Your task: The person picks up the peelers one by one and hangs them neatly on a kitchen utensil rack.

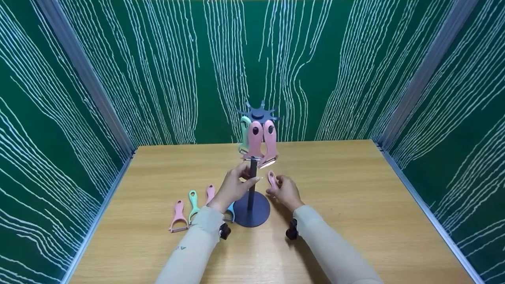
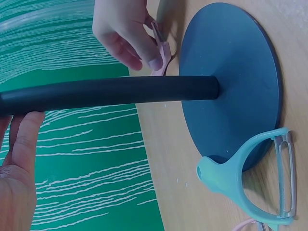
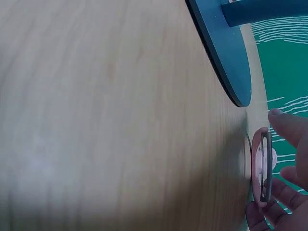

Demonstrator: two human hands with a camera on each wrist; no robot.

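A dark stand with a round base has an upright pole and a spoked top. My left hand holds the pole below the hanging peelers, thumb across its front. To the right of the base, my right hand pinches a pink peeler low over the table; its blade faces the right wrist camera. From the spokes hang a mint green peeler and two pink ones, one in front and one beside it.
Left of the base lie a pink peeler, a green peeler and another pink peeler, partly behind the left arm. A turquoise peeler lies by the base's edge. Green walls with white lines enclose the wooden table.
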